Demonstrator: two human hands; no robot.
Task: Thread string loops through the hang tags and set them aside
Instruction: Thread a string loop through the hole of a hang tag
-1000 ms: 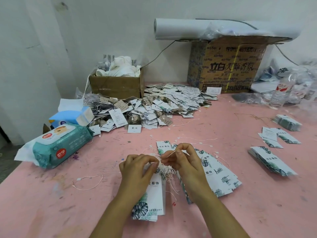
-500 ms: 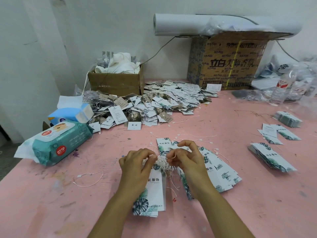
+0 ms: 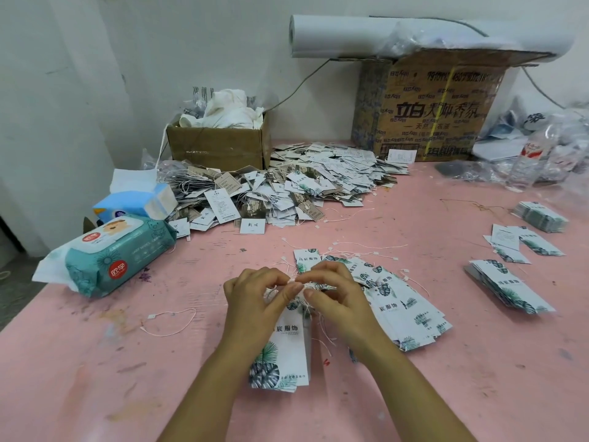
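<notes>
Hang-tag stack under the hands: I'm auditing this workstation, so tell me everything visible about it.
The hang-tag stack is a neat pile of long white card tags; the top one shows dark characters and green-grey tropical leaves at its near end. It rests on the pink table, lengthwise toward the person. Thin white strings tangle at its far end, where the left hand and right hand pinch them, hiding that end. A fanned row of like tags lies just right of it.
</notes>
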